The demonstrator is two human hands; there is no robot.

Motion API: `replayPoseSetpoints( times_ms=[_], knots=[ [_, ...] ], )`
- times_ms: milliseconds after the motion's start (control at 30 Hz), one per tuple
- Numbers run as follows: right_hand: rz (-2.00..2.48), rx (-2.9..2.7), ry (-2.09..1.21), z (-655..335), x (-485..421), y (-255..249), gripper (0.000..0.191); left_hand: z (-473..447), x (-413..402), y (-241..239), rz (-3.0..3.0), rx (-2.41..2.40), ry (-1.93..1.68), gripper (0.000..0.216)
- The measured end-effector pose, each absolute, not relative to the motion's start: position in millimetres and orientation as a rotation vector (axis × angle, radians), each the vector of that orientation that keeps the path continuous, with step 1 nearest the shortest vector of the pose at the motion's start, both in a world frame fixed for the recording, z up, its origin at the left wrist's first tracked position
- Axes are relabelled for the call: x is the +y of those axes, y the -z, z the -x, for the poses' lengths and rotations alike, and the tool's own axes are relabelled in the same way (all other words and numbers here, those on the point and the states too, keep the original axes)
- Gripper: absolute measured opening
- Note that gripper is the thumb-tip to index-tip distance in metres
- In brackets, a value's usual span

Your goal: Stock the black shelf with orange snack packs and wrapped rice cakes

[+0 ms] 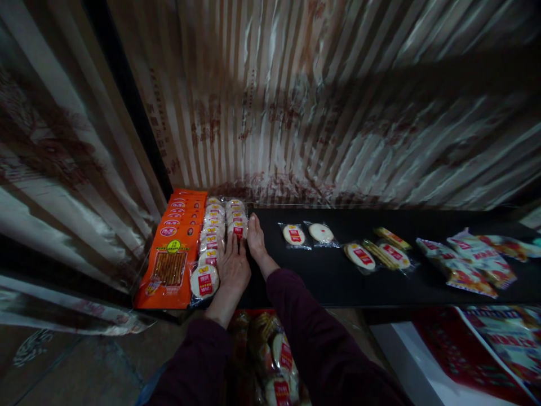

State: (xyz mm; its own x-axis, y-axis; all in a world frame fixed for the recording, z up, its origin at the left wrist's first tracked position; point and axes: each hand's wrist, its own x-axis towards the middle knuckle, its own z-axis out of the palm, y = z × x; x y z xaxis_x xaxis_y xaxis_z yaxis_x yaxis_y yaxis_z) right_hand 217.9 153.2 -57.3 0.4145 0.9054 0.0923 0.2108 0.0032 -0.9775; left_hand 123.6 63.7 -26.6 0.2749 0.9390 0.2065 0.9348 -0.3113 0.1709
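My left hand (235, 267) lies over the front of a short row of wrapped rice crackers (237, 219), its fingers stretched out and touching the nearest packet. Beside that row, on its right, my right hand (256, 239) stands on edge with fingers straight and together, holding nothing. A longer row of overlapping rice cracker packets (205, 282) runs just left of my left hand. Farther left, orange snack bags (171, 256) overlap one another from back to front. Two single rice cracker packets, one with a red label (294, 235) and one pale (321, 233), lie right of my hands.
The black shelf (313, 282) also bears mixed cracker packets (359, 255) and white-and-red snack bags (477, 259) on the right. Below it are a container of wrapped crackers (281, 361) and a white-and-red box (422, 349). Striped curtains (270, 113) hang behind; a dark post (131, 96) stands left.
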Motion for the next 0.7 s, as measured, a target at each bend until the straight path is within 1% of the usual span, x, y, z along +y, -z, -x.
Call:
replayPoseSetpoints(
  times_ms=[133, 367, 700],
  knots=[
    [1.493, -1.058, -0.771, -214.8, 161.6, 58.7, 0.077, -126.3, 67.7, 29.5, -2.504, 1.877, -0.433, 0.051],
    [1.526, -1.067, -0.711, -214.4, 167.0, 58.7, 0.068, -130.7, 72.2, 34.5, -2.479, 1.909, -0.471, 0.048],
    [1.488, -1.073, -0.775, -221.5, 197.6, 61.4, 0.071, -131.6, 70.9, 33.5, -2.461, 1.911, -0.505, 0.048]
  ],
)
